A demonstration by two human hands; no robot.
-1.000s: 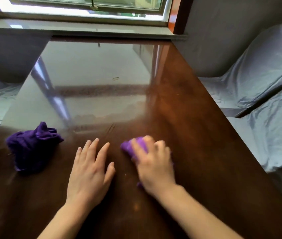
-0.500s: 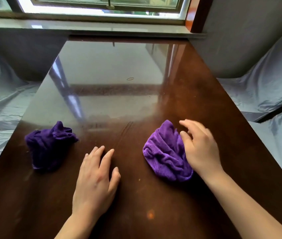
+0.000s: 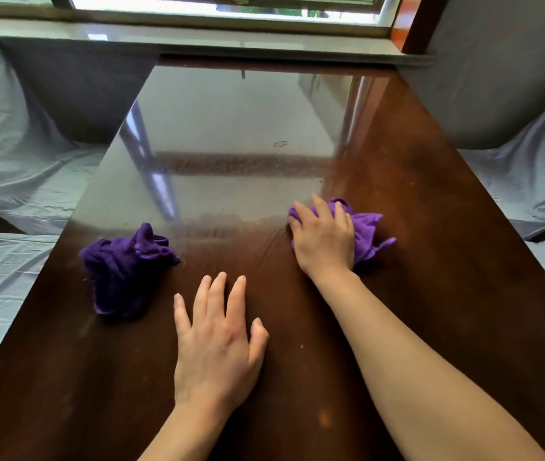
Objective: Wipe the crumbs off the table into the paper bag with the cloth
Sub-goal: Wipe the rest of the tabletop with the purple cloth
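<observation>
Right of centre in the frame: right hand (image 3: 324, 239) pressed palm-down on the lighter purple cloth (image 3: 366, 229), fingers bunching it against the dark glossy table (image 3: 431, 294). Lower centre: left hand (image 3: 219, 341) flat on the wood, fingers spread, holding nothing. Left of centre: a darker purple cloth (image 3: 121, 271) lies crumpled, apart from both hands.
</observation>
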